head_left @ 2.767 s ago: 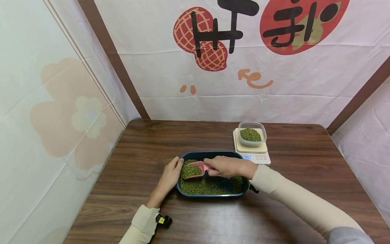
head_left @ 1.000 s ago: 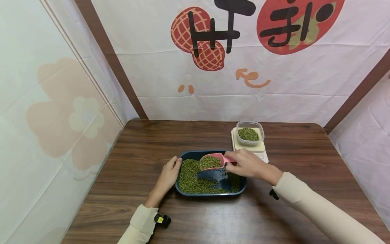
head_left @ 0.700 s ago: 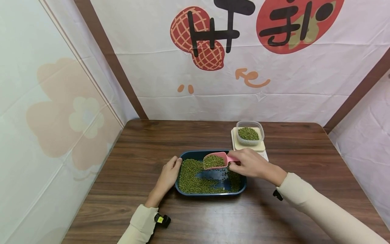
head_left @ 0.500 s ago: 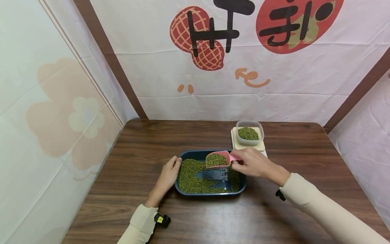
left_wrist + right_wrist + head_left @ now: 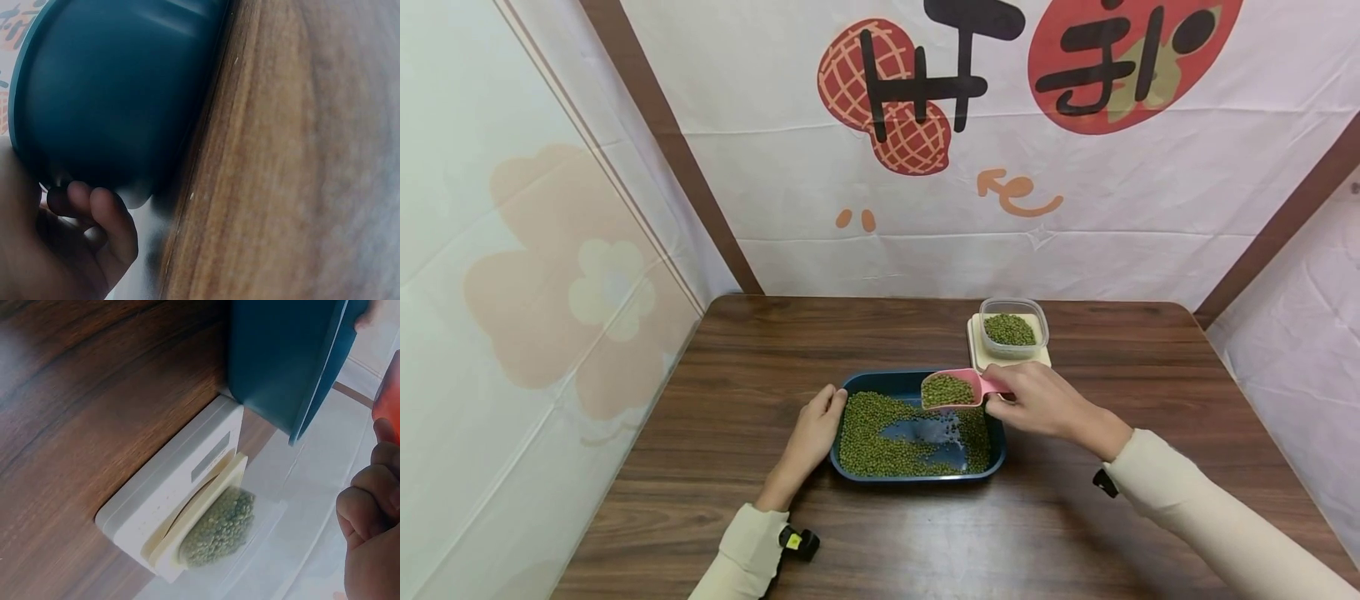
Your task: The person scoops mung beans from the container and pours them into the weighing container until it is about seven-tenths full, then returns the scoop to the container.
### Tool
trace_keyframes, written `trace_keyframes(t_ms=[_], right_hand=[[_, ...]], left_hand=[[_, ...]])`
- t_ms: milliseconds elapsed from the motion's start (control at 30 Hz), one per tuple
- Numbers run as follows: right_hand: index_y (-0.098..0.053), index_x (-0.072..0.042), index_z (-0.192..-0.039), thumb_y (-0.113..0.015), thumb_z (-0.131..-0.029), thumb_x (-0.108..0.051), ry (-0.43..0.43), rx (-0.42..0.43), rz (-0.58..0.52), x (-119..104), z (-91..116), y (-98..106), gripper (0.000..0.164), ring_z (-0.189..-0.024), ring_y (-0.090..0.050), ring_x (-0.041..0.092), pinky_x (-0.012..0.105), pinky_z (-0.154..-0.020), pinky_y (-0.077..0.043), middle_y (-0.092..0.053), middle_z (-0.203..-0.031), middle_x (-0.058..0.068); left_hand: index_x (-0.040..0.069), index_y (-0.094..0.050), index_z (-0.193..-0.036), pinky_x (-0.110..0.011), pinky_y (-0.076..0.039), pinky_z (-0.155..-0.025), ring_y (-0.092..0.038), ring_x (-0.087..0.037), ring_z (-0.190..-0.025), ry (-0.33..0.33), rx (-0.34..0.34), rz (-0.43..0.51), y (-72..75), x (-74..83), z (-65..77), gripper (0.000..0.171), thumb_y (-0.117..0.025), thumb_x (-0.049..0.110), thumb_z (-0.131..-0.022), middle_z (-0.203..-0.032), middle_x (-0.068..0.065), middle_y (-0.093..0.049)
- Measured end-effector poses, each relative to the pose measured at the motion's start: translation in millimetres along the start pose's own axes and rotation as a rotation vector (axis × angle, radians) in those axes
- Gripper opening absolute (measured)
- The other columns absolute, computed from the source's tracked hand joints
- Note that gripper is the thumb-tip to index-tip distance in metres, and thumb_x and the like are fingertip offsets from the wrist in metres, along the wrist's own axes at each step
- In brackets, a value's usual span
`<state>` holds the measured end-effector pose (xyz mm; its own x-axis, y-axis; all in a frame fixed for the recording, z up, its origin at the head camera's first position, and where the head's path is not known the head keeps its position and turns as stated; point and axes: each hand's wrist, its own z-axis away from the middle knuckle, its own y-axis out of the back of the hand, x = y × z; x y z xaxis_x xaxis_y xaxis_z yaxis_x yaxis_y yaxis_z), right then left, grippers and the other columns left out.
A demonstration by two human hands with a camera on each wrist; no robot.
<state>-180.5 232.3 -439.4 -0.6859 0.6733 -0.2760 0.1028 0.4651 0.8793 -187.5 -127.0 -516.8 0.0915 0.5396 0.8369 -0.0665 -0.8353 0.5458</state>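
My right hand (image 5: 1037, 402) grips the handle of a pink scoop (image 5: 979, 388), which is heaped with small green mung beans (image 5: 947, 391). The scoop is over the back right part of a dark blue tray (image 5: 917, 479). More mung beans lie in that tray, thickest at its left, with bare blue floor showing in the middle. My left hand (image 5: 811, 429) holds the tray's left end, thumb at the rim; in the left wrist view the fingers (image 5: 115, 219) curl against its outer wall. The right wrist view shows my curled right fingers (image 5: 369, 494) around the handle.
Behind the tray at right stands a white kitchen scale (image 5: 975, 350), its display hidden by my right hand in the head view. On it sits a clear plastic container (image 5: 1034, 343) partly filled with mung beans. A printed curtain (image 5: 760, 183) hangs behind the wooden table (image 5: 775, 333).
My right hand has lifted the scoop full of mung beans out of the heap at the left and carried it rightward across the tray. The left hand keeps its place on the tray.
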Motion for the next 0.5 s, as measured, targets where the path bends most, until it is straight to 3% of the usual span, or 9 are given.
trace_keyframes(t_ms=[200, 500], right_hand=[[-0.056, -0.027, -0.087, -0.062, -0.077, -0.017, -0.031, 0.009, 0.009, 5.2, 7.0, 5.6, 0.015, -0.051, -0.038, 0.004, 0.022, -0.045, -0.032, -0.048, -0.06, -0.006], [-0.062, -0.022, -0.092, -0.064, -0.08, -0.018, -0.059, 0.032, 0.024, 18.0, 14.0, 12.1, 0.013, -0.051, -0.038, 0.005, 0.023, -0.044, -0.032, -0.049, -0.063, -0.008]], left_hand=[[0.01, -0.04, -0.079, -0.028, -0.028, -0.049, -0.029, -0.021, -0.053, 0.005, 0.003, 0.001, -0.3, 0.1, 0.2, 0.04, -0.036, 0.039, -0.106, -0.065, -0.007, -0.033], [0.01, -0.04, -0.079, -0.028, -0.028, -0.049, -0.03, -0.022, -0.053, 0.0, 0.007, 0.008, -0.5, -0.3, -0.3, 0.041, -0.036, 0.041, -0.106, -0.065, -0.007, -0.034]])
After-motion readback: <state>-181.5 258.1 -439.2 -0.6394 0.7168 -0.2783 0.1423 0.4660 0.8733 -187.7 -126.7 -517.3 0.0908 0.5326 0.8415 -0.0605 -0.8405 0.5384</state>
